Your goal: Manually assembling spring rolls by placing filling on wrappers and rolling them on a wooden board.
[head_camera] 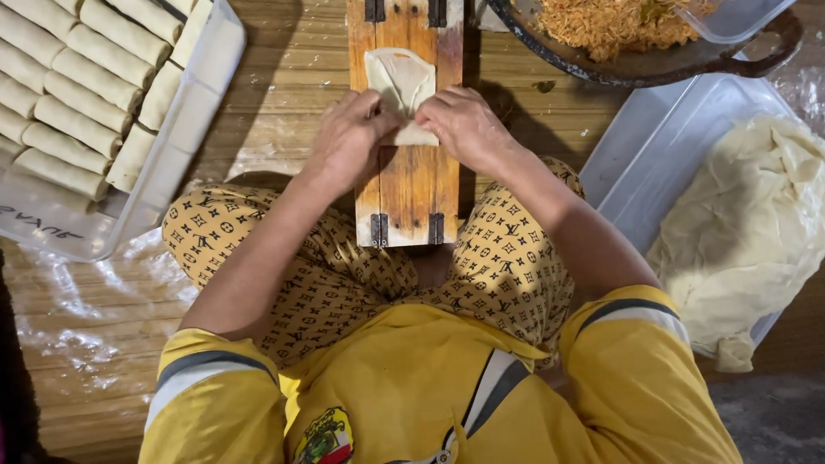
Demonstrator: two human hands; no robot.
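Yellow short-sleeved shirt with grey-white sleeve bands (pixel 404 395) fills the bottom of the view, then crossed legs in yellow patterned trousers (pixel 507 266) on the slatted bamboo floor (pixel 94 344). Narrow wooden board with dark metal hinges (pixel 411 185) rests on the lap and runs away from the person. Both hands meet on it — left hand (pixel 348 137) with fingers curled, pinching the left edge of a thin pale dough wrapper (pixel 400 82); right hand (pixel 468 127) likewise curled, pressing the wrapper's right edge inward. Wrapper lies flat on the board, its far end rounded and folded toward the middle, near end hidden under the fingertips. Filling inside cannot be seen.

Left side: clear rectangular plastic tray (pixel 185 142) on the floor, holding rows of pale rolled spring rolls (pixel 77 94) packed side by side. Right side: another clear plastic container (pixel 653 146) with a loose stack of pale dough sheets (pixel 748 232) draped in it, edge hanging over the rim. Far right top — dark round metal pan with a handle (pixel 679 60) holding shredded orange-brown filling (pixel 610 21), with a clear plastic tub (pixel 739 17) resting partly in it.
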